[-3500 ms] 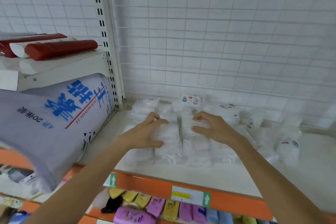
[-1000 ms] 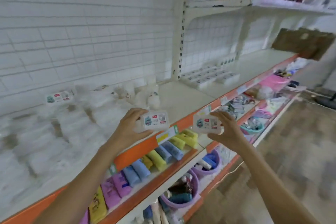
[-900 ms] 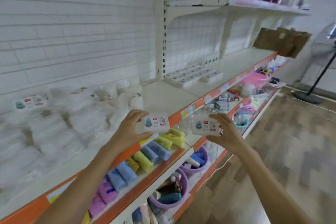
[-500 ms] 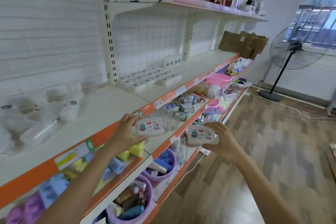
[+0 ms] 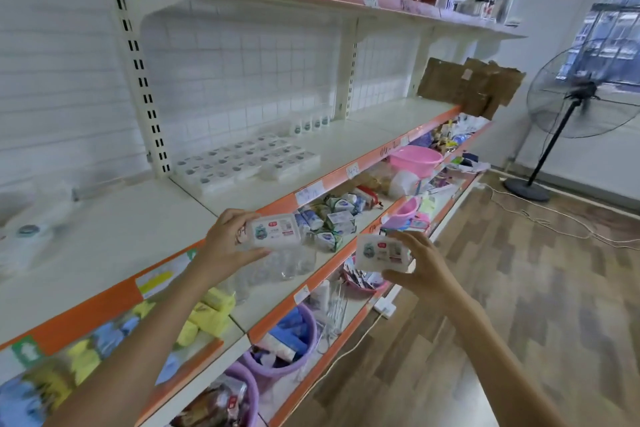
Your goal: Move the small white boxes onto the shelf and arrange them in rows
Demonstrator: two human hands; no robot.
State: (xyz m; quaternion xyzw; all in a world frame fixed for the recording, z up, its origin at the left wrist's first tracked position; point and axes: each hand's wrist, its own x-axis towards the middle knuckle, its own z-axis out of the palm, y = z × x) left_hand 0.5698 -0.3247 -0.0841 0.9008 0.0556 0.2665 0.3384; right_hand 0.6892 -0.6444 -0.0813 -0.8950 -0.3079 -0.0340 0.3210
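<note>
White plastic boxes, one per hand, are carried label-up, probably so they can join the rows of boxes (image 5: 242, 163) already laid on the shelf (image 5: 346, 146) ahead. Left hand (image 5: 225, 246) holds its box (image 5: 273, 230) before the shelf's orange edge, fingers curled round its near end. Right hand (image 5: 415, 267), lower and over the aisle, cups the second box (image 5: 381, 251) from below, both forearms extended.
</note>
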